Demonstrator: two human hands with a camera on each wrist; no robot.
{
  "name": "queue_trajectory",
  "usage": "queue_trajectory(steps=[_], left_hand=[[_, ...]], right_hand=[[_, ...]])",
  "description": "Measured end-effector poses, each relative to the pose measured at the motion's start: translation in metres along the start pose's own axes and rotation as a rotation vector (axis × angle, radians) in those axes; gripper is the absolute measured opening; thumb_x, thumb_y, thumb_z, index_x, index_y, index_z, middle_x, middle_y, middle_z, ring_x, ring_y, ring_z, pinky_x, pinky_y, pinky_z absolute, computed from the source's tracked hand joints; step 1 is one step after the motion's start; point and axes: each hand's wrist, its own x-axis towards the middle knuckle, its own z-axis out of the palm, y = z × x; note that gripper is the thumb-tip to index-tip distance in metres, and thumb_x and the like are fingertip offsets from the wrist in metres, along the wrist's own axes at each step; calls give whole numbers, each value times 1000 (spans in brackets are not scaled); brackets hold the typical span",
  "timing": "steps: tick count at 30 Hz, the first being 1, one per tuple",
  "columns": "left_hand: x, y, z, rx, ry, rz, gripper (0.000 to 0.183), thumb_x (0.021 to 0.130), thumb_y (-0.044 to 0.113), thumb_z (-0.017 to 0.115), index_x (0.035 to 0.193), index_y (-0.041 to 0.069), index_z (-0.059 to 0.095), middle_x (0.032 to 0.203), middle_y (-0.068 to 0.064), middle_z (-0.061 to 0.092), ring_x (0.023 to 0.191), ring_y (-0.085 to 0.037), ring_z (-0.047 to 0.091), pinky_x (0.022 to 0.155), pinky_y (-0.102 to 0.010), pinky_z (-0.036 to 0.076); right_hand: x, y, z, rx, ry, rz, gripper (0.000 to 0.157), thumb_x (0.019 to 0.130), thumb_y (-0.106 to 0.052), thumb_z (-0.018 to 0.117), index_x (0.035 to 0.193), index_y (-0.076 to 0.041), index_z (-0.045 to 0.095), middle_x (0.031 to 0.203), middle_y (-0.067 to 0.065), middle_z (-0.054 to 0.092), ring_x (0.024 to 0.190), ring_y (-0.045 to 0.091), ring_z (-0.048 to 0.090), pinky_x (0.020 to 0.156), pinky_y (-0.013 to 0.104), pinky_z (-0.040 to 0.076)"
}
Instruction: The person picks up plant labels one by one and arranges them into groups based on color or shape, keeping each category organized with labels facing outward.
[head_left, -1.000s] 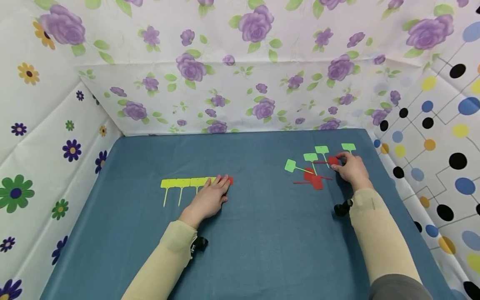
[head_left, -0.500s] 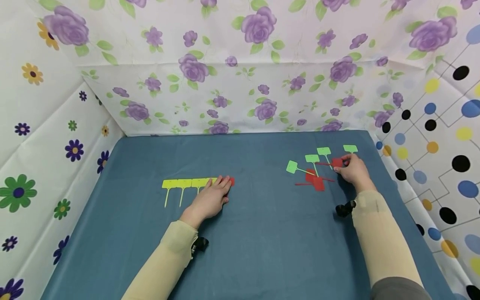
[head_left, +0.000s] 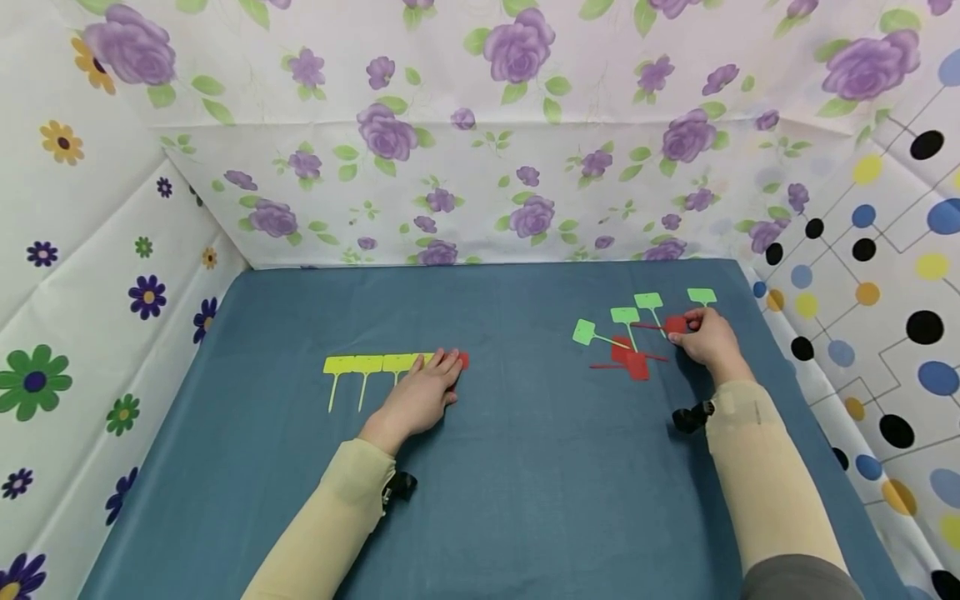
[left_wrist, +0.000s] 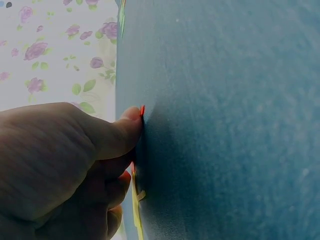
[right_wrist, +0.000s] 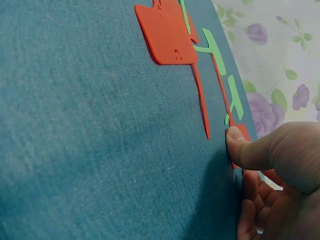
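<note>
My left hand [head_left: 416, 396] rests with its fingers laid out over the right end of a row of yellow plant labels [head_left: 367, 364]. A red plant label [head_left: 464, 361] peeks out past its fingertips; the rest is hidden. At the right, my right hand [head_left: 708, 343] pinches the head of another red label [head_left: 675, 323], whose stem points left. In the right wrist view the thumb presses on that label's red head [right_wrist: 244, 132]. Two more red labels [head_left: 638, 367] lie crossed just left of this hand, with green labels [head_left: 624, 315] overlapping or close behind them.
One green label [head_left: 702, 295] lies apart, just behind the right hand. Blue cloth [head_left: 517, 467] covers the table. Floral sheeting [head_left: 465, 192] rises at the back, and a dotted sheet [head_left: 862, 333] borders the right side.
The fingers of my right hand have settled closer around the red label's head, with the hand barely shifting. My left hand stays where it was on the row.
</note>
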Motion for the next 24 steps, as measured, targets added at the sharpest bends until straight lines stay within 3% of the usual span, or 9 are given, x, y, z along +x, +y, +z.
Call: queue_trajectory(steps=[7, 11, 16, 20, 24], left_hand=[[0, 0, -1, 3, 2, -7, 60, 102, 21, 58, 155, 7, 34, 162, -10, 25, 150, -30, 19, 122, -54, 13], [0, -1, 0, 11, -4, -11, 60, 103, 22, 57, 156, 8, 33, 163, -10, 24, 150, -30, 19, 122, -54, 13], [1, 0, 1, 8, 0, -10, 60, 103, 21, 57, 156, 8, 33, 163, -10, 24, 150, -30, 19, 122, -54, 13], [1, 0, 0, 1, 1, -8, 60, 103, 21, 57, 156, 7, 33, 163, -10, 25, 150, -30, 19, 122, -54, 13], [0, 0, 1, 0, -1, -11, 60, 103, 21, 58, 156, 7, 34, 162, -10, 25, 150, -30, 19, 122, -54, 13]], right_hand=[[-1, 2, 1, 45, 4, 27, 63, 94, -28, 70, 137, 6, 38, 131, 29, 43, 112, 43, 45, 96, 59, 43], [0, 6, -1, 15, -24, 13, 56, 95, -31, 68, 130, 7, 46, 124, 29, 48, 105, 42, 47, 91, 57, 45], [0, 13, -5, -37, -60, -83, 49, 98, -40, 63, 118, 5, 59, 110, 25, 56, 95, 39, 50, 80, 50, 46], [0, 17, -6, -36, -77, -129, 53, 98, -45, 61, 116, 5, 62, 109, 25, 57, 94, 38, 50, 77, 46, 44], [-2, 21, -7, 11, -98, -113, 57, 97, -52, 59, 114, 2, 62, 108, 22, 55, 93, 35, 48, 74, 42, 41]])
